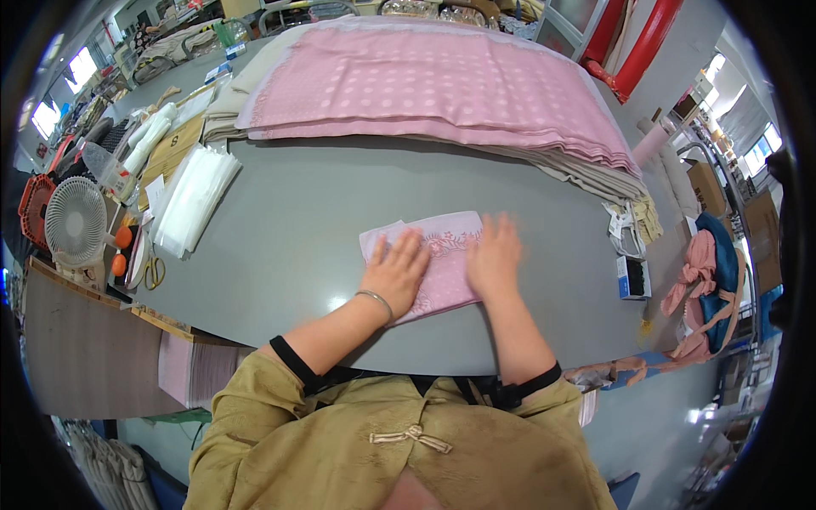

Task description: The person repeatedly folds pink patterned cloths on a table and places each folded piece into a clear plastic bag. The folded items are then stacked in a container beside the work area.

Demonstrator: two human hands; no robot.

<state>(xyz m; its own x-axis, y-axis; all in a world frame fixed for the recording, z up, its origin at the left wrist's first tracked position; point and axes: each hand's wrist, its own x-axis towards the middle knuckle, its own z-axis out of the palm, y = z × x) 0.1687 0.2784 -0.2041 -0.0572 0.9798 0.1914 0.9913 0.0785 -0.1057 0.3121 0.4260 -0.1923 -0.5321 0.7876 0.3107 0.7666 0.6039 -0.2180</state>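
Observation:
A folded pink cloth with a pale border and darker floral trim lies on the grey tabletop in front of me. My left hand rests flat on its left part, fingers spread and pointing away from me. Along the cloth's right edge stands my right hand, blurred and turned on its side, its palm towards the fold. Neither hand grips anything that I can see. Beyond them a wide stack of pink dotted cloths lies across the back of the table on beige fabric.
On the left are clear plastic bags, gold-handled scissors, a white fan and a cardboard piece. To the right sit a small blue-and-white box, white straps and pink and teal fabric. Folded sheets fill a shelf below.

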